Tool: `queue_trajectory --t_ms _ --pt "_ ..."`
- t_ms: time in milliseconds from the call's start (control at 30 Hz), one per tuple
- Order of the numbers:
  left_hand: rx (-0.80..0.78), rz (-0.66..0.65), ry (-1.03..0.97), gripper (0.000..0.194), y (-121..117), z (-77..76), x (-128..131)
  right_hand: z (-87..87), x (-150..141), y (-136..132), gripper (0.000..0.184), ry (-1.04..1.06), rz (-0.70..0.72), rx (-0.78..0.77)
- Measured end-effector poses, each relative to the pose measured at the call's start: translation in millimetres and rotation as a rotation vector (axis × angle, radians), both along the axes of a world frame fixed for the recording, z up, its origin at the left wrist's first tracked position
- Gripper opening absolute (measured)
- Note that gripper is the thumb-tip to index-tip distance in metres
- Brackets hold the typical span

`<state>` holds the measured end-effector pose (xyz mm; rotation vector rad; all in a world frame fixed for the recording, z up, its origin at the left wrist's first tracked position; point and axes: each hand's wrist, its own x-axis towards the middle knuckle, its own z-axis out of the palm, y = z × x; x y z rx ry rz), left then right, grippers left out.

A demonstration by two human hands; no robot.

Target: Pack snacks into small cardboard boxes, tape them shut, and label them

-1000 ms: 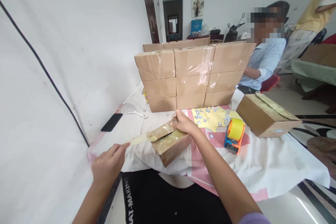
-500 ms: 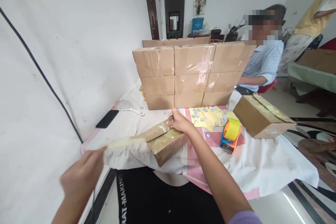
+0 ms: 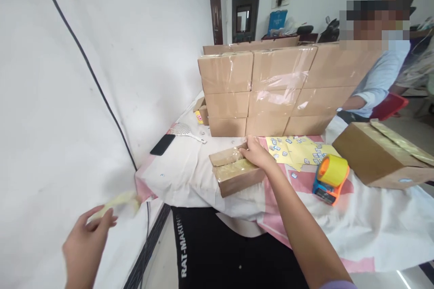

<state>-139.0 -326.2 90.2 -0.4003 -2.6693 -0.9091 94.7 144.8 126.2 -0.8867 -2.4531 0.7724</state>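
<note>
My left hand (image 3: 88, 237) is held out low at the left, off the table, its fingers curled at a crumpled strip of yellowish clear tape (image 3: 124, 200) that is blurred and separate from the box. My right hand (image 3: 258, 152) grips the far right end of a small brown cardboard box (image 3: 242, 183), fingertips on its far edge and top. Shiny tape covers part of the box's top, and a gap shows along the flap seam. To the right of this hand stands an orange and blue tape dispenser (image 3: 328, 187) with a yellow roll (image 3: 334, 170).
Stacked, taped boxes (image 3: 271, 86) stand across the back. A larger taped box (image 3: 383, 153) is at the right. Yellow sheets with small stickers (image 3: 288, 151) lie near my right hand. A phone (image 3: 162, 144) and white slotted scoop (image 3: 183, 130) are at the left. A person (image 3: 379, 72) sits behind.
The tape strip that stretched from the box to my left hand is now off the box, and my left hand has moved away from it. My right hand stays on the box.
</note>
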Motion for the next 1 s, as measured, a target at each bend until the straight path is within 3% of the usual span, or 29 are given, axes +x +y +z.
queue_trajectory --t_ms 67,200,367,467,633,767,1000 --pt "0.152 0.039 -0.053 0.027 32.0 -1.2 -6.6 0.6 1.1 0.3 0.026 -0.018 0.005 0.012" --pt "0.348 -0.030 0.021 0.035 94.8 9.8 -27.0 -0.1 6.4 5.5 0.023 -0.033 0.015 0.038" --pt "0.557 -0.137 -0.066 0.044 145.7 9.8 -56.9 -5.9 4.3 11.0 0.023 -0.025 0.021 0.085" --pt "0.663 -0.187 -0.198 0.050 164.0 2.2 -69.3 -7.1 2.1 13.1 0.023 -0.036 0.029 0.089" --pt "0.792 -0.235 -0.330 0.044 180.3 -3.0 -82.3 -6.8 3.1 12.3 0.023 -0.006 0.026 0.088" --pt "0.846 -0.221 -0.400 0.066 188.6 -1.6 -94.4 -5.2 5.7 9.3 0.023 0.003 0.036 0.092" --pt "0.916 -0.188 -0.433 0.038 208.2 -8.0 -126.8 0.8 8.0 3.7 0.021 -0.005 0.026 0.065"
